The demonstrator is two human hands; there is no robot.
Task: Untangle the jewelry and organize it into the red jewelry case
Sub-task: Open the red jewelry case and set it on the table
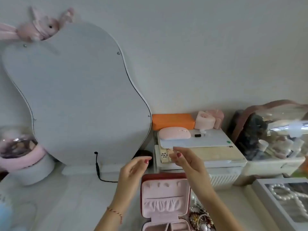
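Far left: pink-rimmed round tub (21,157) with blurred contents, on a white tabletop (70,202). Beside it a wavy-edged white board (78,90) leans on the wall, pink plush toy (38,29) on its top edge, black cable (98,169) at its foot. Left hand (133,170) raised above the table, red thread bracelet (115,212) on the wrist, fingers loosely curved with thumb and fingertips near each other; cannot tell if they pinch anything. Red square jewelry case with pink lining (165,202) stands open at bottom centre, just below both hands. Right hand (185,159) raised over the case, fingers curved, thumb close to forefinger; anything held is too small to tell. Tangled heap of beaded and pearl jewelry (200,217) lies on the table touching the case's right side. Behind: orange box (173,120), pink oval device (175,135) on stacked white boxes (221,162). Far right: clear-lidded bin (275,135), pearl strand in a tray (286,194).
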